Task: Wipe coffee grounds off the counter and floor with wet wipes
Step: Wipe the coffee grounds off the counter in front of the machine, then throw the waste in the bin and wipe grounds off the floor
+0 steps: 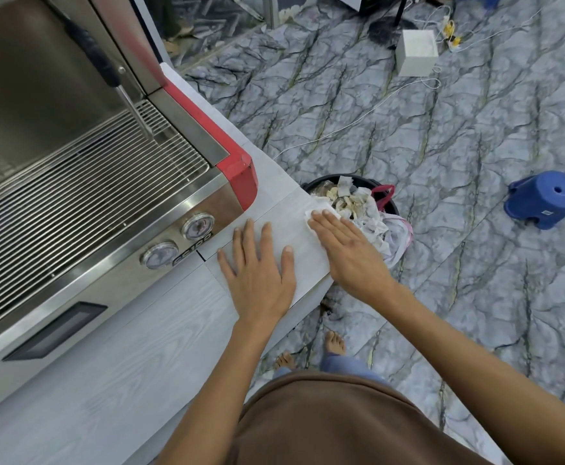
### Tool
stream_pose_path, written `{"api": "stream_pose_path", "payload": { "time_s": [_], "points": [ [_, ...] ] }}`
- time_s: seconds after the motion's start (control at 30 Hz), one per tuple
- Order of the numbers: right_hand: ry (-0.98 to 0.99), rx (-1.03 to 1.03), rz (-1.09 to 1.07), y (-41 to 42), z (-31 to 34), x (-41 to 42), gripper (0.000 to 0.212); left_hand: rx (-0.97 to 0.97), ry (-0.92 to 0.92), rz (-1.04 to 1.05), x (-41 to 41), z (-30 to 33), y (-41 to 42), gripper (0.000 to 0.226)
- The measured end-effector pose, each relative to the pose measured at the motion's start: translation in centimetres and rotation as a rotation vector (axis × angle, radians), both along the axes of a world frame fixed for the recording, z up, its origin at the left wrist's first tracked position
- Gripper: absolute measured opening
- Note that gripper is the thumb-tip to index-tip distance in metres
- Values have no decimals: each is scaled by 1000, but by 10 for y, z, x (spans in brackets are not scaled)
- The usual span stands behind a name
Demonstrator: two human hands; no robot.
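Note:
My right hand (348, 250) lies flat on a white wet wipe (321, 209), pressing it onto the pale wood-grain counter (123, 364) at its right edge, just above the bin. Only the wipe's far end shows beyond my fingertips. My left hand (257, 273) rests flat on the counter with fingers spread, holding nothing, just left of the right hand. A dark patch of coffee grounds (326, 308) lies on the marbled floor (442, 162) below the counter edge. No grounds are visible on the counter.
A steel and red espresso machine (90, 182) fills the counter's left. A black bin (358, 206) full of used wipes stands against the counter edge. A blue stool (546, 199), a white box (416, 52) and cables lie on the floor. My bare feet (334, 342) stand near the grounds.

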State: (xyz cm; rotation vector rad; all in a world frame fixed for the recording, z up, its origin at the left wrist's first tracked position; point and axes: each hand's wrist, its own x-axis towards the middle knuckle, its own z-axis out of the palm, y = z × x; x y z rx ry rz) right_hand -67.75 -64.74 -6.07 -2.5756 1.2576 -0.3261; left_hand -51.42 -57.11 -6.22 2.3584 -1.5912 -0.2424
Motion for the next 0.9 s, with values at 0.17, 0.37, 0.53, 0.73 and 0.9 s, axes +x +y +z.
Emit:
{"api": "stream_pose_path", "payload": {
  "time_s": [0.17,0.37,0.53,0.73,0.9],
  "points": [
    [-69,74,-34,-11,5,-7,56,12,23,-81,-3,-1,-10,63],
    [-154,138,-98,-22,6,-24,56,32,12,-129,-13,-1,-26,64],
    [-191,171,-117,-45,-5,-49,49,42,15,-145,-31,2,-50,64],
    [-231,169,-74,-81,-17,-88,46,80,-15,-130,-77,2,-93,54],
    [-267,199,-64,-117,-30,-132,40,172,-51,-118,-129,0,-138,50]
  ]
}}
